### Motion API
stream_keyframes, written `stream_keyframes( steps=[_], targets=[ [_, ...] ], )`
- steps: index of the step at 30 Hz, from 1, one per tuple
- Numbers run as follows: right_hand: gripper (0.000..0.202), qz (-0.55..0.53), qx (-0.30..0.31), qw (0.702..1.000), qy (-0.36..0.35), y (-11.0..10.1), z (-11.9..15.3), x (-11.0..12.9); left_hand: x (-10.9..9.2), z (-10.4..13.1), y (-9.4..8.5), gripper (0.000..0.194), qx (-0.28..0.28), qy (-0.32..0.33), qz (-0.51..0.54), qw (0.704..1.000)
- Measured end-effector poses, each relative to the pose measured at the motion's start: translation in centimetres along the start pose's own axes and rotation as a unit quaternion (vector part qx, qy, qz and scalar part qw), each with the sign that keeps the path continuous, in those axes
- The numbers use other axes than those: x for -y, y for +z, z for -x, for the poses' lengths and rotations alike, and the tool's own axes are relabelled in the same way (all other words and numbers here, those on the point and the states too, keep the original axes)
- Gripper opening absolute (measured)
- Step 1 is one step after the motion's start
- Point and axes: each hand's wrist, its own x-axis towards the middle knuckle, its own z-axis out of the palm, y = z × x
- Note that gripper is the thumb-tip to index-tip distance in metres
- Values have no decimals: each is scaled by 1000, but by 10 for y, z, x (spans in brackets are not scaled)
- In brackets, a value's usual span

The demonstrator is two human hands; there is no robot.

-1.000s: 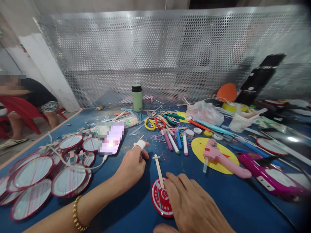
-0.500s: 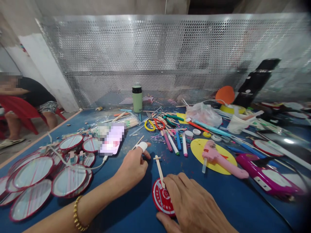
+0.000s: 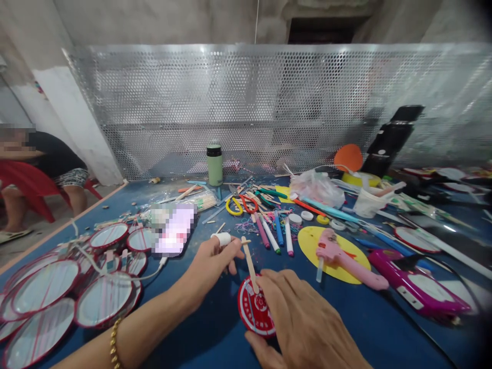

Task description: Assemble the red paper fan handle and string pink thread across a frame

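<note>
My right hand (image 3: 303,312) grips a round red disc (image 3: 255,312) with white print and a flower emblem, resting on the blue table; its fingers hide the disc's right side. A flat wooden stick (image 3: 249,264) lies over the disc's upper edge and points away from me. Near its far end sits a short thin wooden crosspiece (image 3: 246,241). My left hand (image 3: 213,261), with a white wrap (image 3: 222,239) on one finger, has its fingers curled in and its thumb tip at the crosspiece's left end, apparently pinching it.
Round red-rimmed pieces (image 3: 46,287) pile up at left, beside a phone (image 3: 175,228) on a cable. Felt pens (image 3: 277,230), scissors (image 3: 242,204) and a green bottle (image 3: 214,165) stand or lie beyond. At right are a pink glue gun (image 3: 342,259) and a purple device (image 3: 418,284). A person sits far left.
My left hand has turned and moved right, bringing its thumb to the stick's crosspiece. My right hand stays on the red disc. The view has tilted up slightly.
</note>
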Motion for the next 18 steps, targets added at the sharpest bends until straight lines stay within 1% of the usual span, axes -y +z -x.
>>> stream_keyframes(
  steps=[3,5,8,12,14,18],
  targets=[
    [44,28,-25,999,-18,7,1,3,-1,0,1,45,14,-29,113,993],
    [42,36,-31,999,-24,10,1,4,-2,-1,1,42,33,-36,159,986],
    [40,42,-39,998,-33,14,-1,4,-2,-3,1,35,46,-28,153,987],
    [39,50,-45,997,-39,20,-2,7,-1,-6,1,23,39,-6,137,990],
    [38,51,-51,997,-41,23,-2,8,0,-7,0,19,34,-8,158,987],
    [37,56,-58,996,-47,26,-2,7,1,-8,-1,18,33,-22,208,977]
  ],
)
